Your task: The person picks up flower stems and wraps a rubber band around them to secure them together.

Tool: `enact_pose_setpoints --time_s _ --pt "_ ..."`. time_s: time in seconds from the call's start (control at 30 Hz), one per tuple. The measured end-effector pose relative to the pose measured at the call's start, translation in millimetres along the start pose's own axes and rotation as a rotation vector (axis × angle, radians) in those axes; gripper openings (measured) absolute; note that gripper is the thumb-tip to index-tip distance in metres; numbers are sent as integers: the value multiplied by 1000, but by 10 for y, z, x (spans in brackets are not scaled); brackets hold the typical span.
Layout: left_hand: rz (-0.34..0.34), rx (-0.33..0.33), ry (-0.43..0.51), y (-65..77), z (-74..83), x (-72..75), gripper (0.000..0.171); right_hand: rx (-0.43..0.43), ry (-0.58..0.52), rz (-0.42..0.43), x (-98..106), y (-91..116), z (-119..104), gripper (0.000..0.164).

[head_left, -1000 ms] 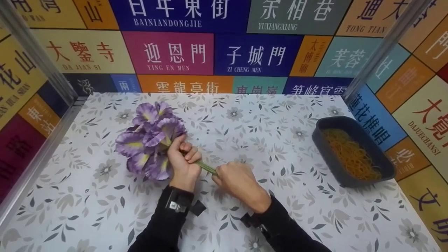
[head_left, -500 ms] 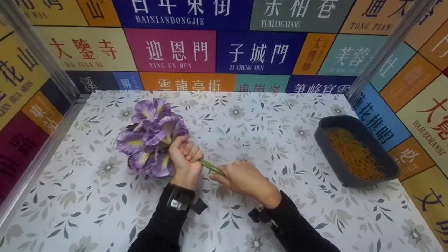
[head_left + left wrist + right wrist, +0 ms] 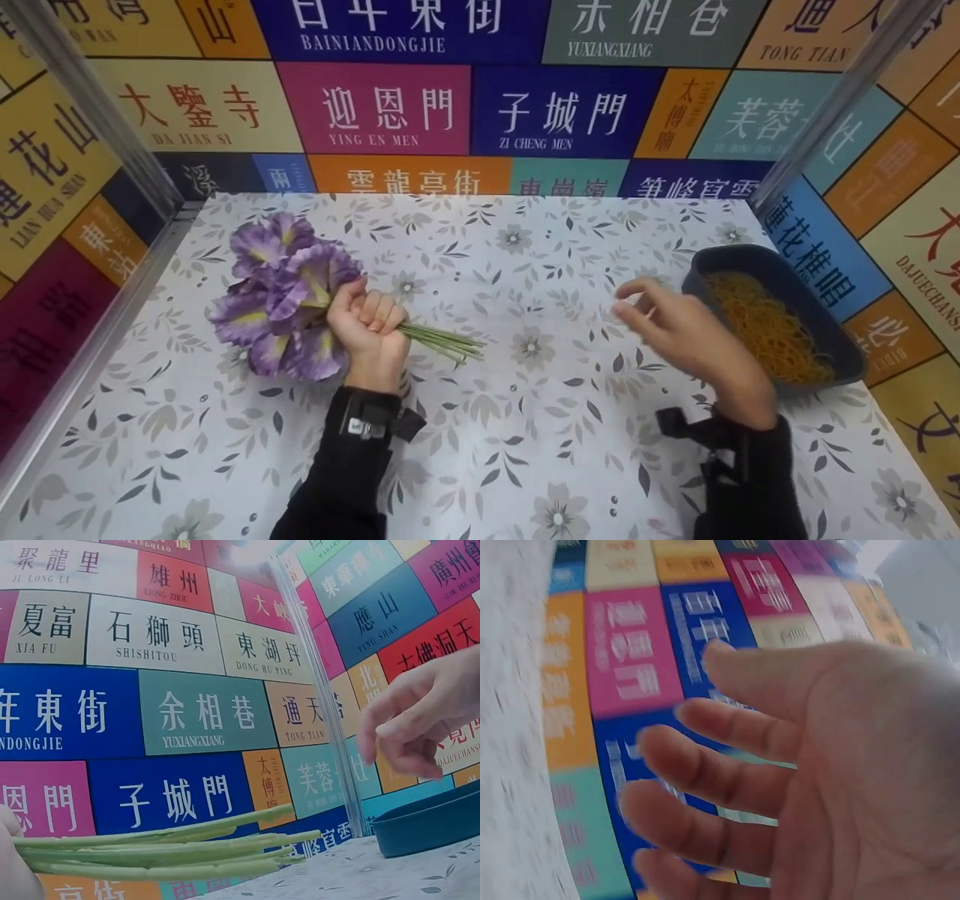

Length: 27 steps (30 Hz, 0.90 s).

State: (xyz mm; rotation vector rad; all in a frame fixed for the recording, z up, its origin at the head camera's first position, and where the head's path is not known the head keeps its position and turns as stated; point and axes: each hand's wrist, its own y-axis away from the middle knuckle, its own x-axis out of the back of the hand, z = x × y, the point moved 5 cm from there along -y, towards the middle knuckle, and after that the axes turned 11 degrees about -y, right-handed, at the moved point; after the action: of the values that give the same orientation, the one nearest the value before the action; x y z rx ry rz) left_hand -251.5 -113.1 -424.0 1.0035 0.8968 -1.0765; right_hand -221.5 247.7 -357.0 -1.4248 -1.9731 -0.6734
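Observation:
A bunch of purple irises (image 3: 281, 300) with yellow throats lies toward the left of the table in the head view. My left hand (image 3: 369, 330) grips the bunch just below the blooms, its fingers curled round the stems. The green stems (image 3: 442, 339) stick out to the right of the fist, and in the left wrist view the stem ends (image 3: 172, 851) fan slightly. My right hand (image 3: 679, 330) hovers to the right, near the dark container, holding nothing. In the right wrist view that hand (image 3: 802, 780) shows an uncovered palm and loosely bent, spread fingers.
A dark rectangular container (image 3: 701, 289) with a heap of thin orange-brown rubber-band-like strands (image 3: 772, 326) stands at the right edge of the table (image 3: 540, 420). Walls of coloured sign panels (image 3: 386, 109) enclose the back and sides, with metal posts at the corners.
My right hand has let go of the stems and moved right, toward the container. My left hand, still gripping the irises, has shifted a little left.

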Motion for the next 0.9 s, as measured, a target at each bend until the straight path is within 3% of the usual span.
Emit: enact_pose_setpoints --time_s 0.13,0.23,0.33,0.43,0.63,0.9 --pt "-9 -9 31 2 14 -1 50 -133 34 223 482 113 566 56" --pt "-12 -11 42 1 19 9 50 -267 46 320 665 164 1067 61" --pt "-9 -19 45 -5 32 22 49 -385 65 334 721 176 1547 59" --pt "-5 -26 48 -16 41 23 49 -438 89 287 712 178 1878 55" --pt "0 -32 60 -27 43 8 48 -482 73 138 659 227 2054 49" --pt "-12 -29 70 -28 46 19 49 -483 62 73 670 286 2060 48"
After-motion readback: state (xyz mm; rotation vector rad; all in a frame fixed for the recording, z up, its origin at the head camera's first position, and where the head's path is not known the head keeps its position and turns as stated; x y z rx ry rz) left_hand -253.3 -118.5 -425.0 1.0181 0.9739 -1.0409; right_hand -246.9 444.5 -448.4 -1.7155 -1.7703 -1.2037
